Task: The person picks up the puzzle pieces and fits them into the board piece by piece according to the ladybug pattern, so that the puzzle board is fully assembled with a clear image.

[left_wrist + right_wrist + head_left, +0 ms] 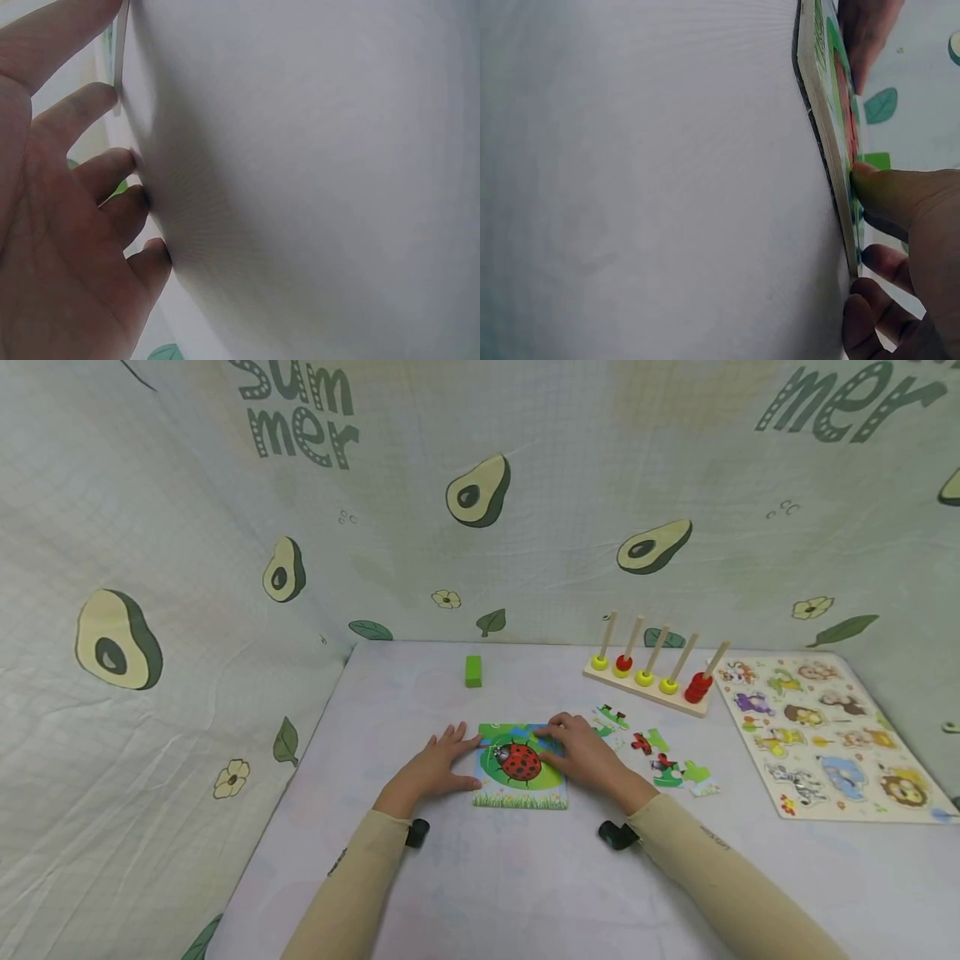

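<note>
A square ladybug jigsaw puzzle [519,763] lies flat on the table between both hands. My left hand [441,763] is spread at its left edge, the forefinger touching the upper left side and the thumb near the lower left. In the left wrist view the fingertips of the left hand [82,195] rest on the tabletop. At the upper right corner, my right hand [588,758] has thumb and forefinger bent about a blue puzzle piece [552,744], low on the board. In the right wrist view the thumb of the right hand [907,225] presses on the puzzle's surface.
Several loose puzzle pieces [666,768] lie right of the right hand. A green block [473,672] stands behind the puzzle. Farther back is a wooden peg stacker [648,687] with red and yellow rings. An animal puzzle board [832,739] lies at the far right.
</note>
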### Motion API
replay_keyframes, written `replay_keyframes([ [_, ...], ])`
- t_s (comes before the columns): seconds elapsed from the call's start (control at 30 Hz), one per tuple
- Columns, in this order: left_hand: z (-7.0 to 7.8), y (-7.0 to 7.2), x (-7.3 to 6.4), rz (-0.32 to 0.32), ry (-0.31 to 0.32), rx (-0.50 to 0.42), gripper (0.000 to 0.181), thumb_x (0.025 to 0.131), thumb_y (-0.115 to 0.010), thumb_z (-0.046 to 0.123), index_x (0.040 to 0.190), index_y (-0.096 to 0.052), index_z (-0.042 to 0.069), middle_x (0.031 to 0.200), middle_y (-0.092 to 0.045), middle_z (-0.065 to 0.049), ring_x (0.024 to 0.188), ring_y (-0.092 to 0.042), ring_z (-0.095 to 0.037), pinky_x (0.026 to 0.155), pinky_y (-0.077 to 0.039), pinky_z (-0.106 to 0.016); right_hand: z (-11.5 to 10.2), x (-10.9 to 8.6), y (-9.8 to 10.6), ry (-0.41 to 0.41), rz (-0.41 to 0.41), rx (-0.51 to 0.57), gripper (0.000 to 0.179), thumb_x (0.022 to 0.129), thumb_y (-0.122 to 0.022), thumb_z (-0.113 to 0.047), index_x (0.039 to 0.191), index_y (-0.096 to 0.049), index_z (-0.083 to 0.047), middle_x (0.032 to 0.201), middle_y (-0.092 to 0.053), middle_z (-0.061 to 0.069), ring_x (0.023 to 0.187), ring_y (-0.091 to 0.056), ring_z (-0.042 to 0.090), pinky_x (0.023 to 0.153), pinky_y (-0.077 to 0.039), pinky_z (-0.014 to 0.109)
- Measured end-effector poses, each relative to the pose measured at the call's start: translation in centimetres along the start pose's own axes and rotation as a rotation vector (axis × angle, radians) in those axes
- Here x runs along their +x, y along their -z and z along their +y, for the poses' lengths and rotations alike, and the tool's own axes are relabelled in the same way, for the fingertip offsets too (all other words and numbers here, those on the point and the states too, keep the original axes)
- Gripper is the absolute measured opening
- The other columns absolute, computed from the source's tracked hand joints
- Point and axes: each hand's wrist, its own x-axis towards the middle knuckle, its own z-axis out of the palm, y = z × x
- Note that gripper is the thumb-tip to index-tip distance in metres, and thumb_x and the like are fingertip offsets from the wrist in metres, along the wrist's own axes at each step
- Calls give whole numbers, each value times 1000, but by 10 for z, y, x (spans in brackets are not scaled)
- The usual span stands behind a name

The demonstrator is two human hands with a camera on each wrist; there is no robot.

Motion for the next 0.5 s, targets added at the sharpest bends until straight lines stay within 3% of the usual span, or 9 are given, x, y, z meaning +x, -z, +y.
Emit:
replay_keyframes([
  [0.5,1,1,-2,-9,0,-3,84,89,-78,43,159,-38,20,169,-16,-12,156,-6,-30,127,-7,-47,-1,-2,1,5,0,23,38,93,-77,-27,128,-71,-13,121,-55,12,107,-52,30,89,-49,48],
])
